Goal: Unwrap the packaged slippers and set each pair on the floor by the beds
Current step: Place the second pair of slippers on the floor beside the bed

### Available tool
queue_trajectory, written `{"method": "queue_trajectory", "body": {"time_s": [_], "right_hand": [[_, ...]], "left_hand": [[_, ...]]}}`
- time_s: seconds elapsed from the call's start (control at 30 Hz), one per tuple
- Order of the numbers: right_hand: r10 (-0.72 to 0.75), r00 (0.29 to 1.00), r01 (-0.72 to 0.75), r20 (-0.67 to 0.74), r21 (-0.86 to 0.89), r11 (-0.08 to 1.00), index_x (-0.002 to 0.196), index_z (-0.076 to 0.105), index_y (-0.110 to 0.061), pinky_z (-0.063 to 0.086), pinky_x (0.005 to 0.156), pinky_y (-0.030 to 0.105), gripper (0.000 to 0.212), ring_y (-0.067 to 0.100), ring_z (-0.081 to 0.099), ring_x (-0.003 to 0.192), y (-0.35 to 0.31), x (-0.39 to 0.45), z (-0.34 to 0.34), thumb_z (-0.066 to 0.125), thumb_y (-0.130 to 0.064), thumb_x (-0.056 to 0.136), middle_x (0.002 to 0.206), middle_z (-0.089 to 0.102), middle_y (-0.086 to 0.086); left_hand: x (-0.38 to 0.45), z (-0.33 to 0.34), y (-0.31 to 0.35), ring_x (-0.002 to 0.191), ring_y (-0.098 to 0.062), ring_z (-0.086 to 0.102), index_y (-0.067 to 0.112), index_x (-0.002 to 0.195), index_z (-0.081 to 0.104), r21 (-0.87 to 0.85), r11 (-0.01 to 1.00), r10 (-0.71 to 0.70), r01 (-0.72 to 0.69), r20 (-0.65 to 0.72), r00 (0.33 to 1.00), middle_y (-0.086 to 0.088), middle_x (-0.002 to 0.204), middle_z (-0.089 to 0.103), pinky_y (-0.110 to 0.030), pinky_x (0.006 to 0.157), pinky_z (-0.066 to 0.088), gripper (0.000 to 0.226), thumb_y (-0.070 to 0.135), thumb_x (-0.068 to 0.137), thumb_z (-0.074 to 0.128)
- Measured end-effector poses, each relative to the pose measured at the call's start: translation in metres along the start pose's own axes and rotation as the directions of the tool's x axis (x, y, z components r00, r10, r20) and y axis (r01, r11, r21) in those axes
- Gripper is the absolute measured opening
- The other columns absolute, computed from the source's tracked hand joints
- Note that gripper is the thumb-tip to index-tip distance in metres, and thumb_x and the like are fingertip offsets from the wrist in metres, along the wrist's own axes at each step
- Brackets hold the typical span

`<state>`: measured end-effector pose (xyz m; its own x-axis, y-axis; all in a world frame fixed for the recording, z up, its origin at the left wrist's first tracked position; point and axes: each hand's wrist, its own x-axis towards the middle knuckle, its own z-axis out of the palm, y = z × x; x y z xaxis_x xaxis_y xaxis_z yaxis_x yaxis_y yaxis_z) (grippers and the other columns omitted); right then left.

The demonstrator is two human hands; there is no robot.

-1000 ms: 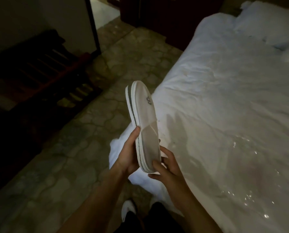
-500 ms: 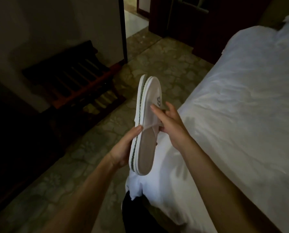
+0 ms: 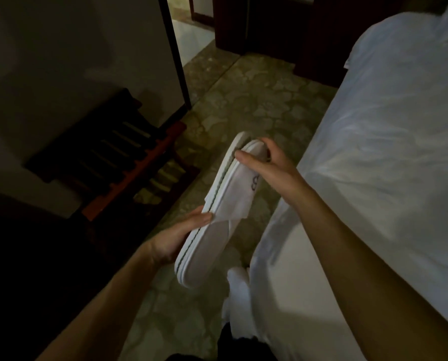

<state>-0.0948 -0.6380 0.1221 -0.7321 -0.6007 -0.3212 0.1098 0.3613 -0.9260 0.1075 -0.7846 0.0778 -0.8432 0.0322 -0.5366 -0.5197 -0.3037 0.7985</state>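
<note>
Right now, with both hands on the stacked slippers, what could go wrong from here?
The right hand pinches only the toe end of the slippers and the left hand cradles the heel half, so prying them apart could let one slip to the floor out of place. The room is dim, so the paper band may tear unnoticed, leaving scraps.

Light: dim; brightest patch lies beyond the open doorway [image 3: 191,35].
Floor: mottled greenish-brown stone-patterned floor [image 3: 256,105], running from the doorway toward the camera.
Bed: wide bed with rumpled white sheet [image 3: 387,152], right of the floor strip, well apart from the doorway.
Rack: dark reddish wooden slatted luggage rack [image 3: 118,157], against the wall, across the floor from the bed.
Wall: plain pale wall [image 3: 74,53], left of the doorway, ending in a dark door frame [image 3: 174,53].
Cabinet: dark wooden cabinet [image 3: 269,24], just right of the doorway, beyond the bed's far end.
</note>
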Motion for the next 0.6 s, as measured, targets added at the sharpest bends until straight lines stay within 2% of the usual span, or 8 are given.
{"method": "queue_trajectory", "body": {"time_s": [0.07,0.1,0.17,0.23,0.3,0.43,0.5,0.6], "right_hand": [[0.016,0.999,-0.017,-0.052,-0.004,1.000,0.125,0.050,-0.033,0.046,0.057,0.010,0.084,-0.001,0.057,0.091,-0.005,0.009,-0.002,0.074,-0.072,0.054,0.104,0.057,-0.020],[0.030,0.996,-0.029,-0.087,0.012,0.999,0.116,0.051,-0.036,0.044,0.056,0.011,0.072,-0.003,0.056,0.087,-0.006,0.013,-0.003,0.074,-0.070,0.056,0.097,0.055,-0.024],[0.048,0.988,-0.041,-0.146,0.045,0.998,0.110,0.056,-0.034,0.044,0.061,0.016,0.065,0.000,0.058,0.087,-0.005,0.019,-0.007,0.075,-0.066,0.057,0.097,0.058,-0.021],[0.067,0.975,-0.052,-0.213,0.071,0.996,0.109,0.061,-0.028,0.051,0.069,0.023,0.070,0.008,0.063,0.090,-0.004,0.022,-0.012,0.075,-0.067,0.053,0.102,0.065,-0.011],[0.067,0.959,-0.041,-0.277,0.099,0.994,0.102,0.067,-0.023,0.057,0.075,0.029,0.068,0.015,0.068,0.089,-0.001,0.023,-0.018,0.076,-0.066,0.050,0.098,0.071,-0.003],[0.079,0.940,-0.046,-0.331,0.106,0.993,0.097,0.068,-0.009,0.055,0.072,0.035,0.058,0.021,0.069,0.081,-0.001,0.021,-0.028,0.077,-0.055,0.064,0.094,0.072,0.014],[0.091,0.938,-0.056,-0.336,0.113,0.992,0.092,0.067,-0.010,0.056,0.071,0.035,0.048,0.023,0.069,0.079,-0.003,0.020,-0.027,0.077,-0.052,0.069,0.089,0.072,0.011],[0.039,0.925,-0.006,-0.379,0.088,0.996,0.081,0.064,-0.011,0.048,0.058,0.027,0.045,0.014,0.064,0.063,-0.009,0.018,-0.015,0.075,-0.052,0.068,0.071,0.065,0.006]], "left_hand": [[0.006,-0.013,0.010,0.101,-0.031,0.070,0.021,0.138,0.049,0.000,1.000,-0.009,0.009,0.006,1.000,-0.014,0.116,0.071,-0.048,0.090,0.056,0.078,0.054,0.073,0.076],[0.010,-0.020,0.013,0.099,-0.030,0.071,0.018,0.139,0.048,0.005,1.000,0.000,0.000,0.019,1.000,-0.015,0.116,0.070,-0.048,0.088,0.057,0.076,0.051,0.076,0.075],[0.016,-0.026,0.023,0.099,-0.027,0.071,0.020,0.140,0.049,0.042,0.999,0.011,-0.012,0.033,0.999,-0.012,0.118,0.070,-0.040,0.080,0.059,0.071,0.045,0.079,0.074],[0.023,-0.026,0.033,0.102,-0.016,0.071,0.037,0.127,0.062,0.085,0.994,0.069,-0.073,0.039,0.997,0.002,0.118,0.072,-0.028,0.077,0.058,0.046,0.038,0.082,0.071],[0.031,-0.030,0.043,0.104,-0.013,0.070,0.044,0.119,0.066,0.118,0.983,0.139,-0.139,0.011,0.990,0.007,0.119,0.072,-0.025,0.078,0.057,0.035,0.032,0.085,0.066],[0.053,-0.049,0.059,0.115,-0.028,0.064,0.041,0.133,0.055,0.270,0.950,0.182,-0.158,-0.066,0.981,-0.003,0.128,0.066,-0.042,0.092,0.055,0.058,0.041,0.077,0.070],[0.062,-0.061,0.066,0.123,-0.019,0.056,0.042,0.140,0.047,0.435,0.890,0.208,-0.138,-0.116,0.971,0.005,0.139,0.056,-0.041,0.103,0.048,0.079,0.058,0.065,0.068],[0.073,-0.081,0.078,0.118,-0.010,0.051,0.055,0.136,0.040,0.540,0.827,0.222,-0.155,-0.061,0.973,0.014,0.136,0.049,-0.029,0.094,0.047,0.082,0.069,0.059,0.065]]}}
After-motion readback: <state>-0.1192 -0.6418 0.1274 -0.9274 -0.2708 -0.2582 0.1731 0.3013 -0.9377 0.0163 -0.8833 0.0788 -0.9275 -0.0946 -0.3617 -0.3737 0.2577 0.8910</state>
